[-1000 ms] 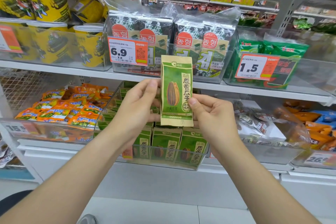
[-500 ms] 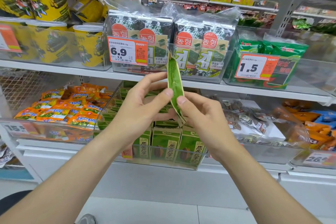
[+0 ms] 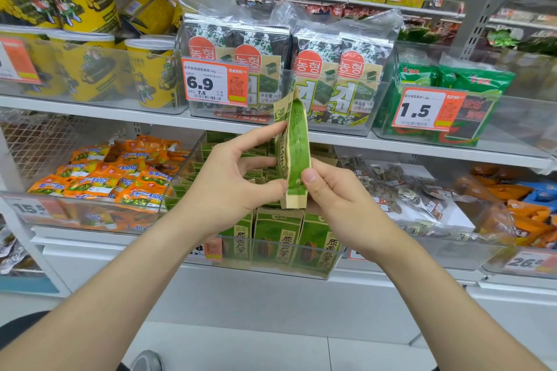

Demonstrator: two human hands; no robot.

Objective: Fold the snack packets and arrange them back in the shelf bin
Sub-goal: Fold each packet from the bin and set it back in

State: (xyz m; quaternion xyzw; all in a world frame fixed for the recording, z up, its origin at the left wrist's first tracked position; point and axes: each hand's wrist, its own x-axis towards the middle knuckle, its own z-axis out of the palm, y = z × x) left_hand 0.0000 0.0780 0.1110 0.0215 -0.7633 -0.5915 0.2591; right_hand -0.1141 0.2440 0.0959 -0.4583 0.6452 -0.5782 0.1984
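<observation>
While I watch, L hand (image 3: 229, 187) & R hand (image 3: 340, 208) both pinch the folded green packet (image 3: 297, 144), upright, above the clear bin (image 3: 265, 272) of same packets. Seaweed packs (image 3: 301, 69) on grey shelf (image 3: 90, 110) above; pale floor (image 3: 241, 346) below.

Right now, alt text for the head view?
The left hand and right hand pinch a green snack packet, held upright and half-folded lengthwise, in front of store shelves. Below it, a clear bin holds matching packets standing upright.
</observation>
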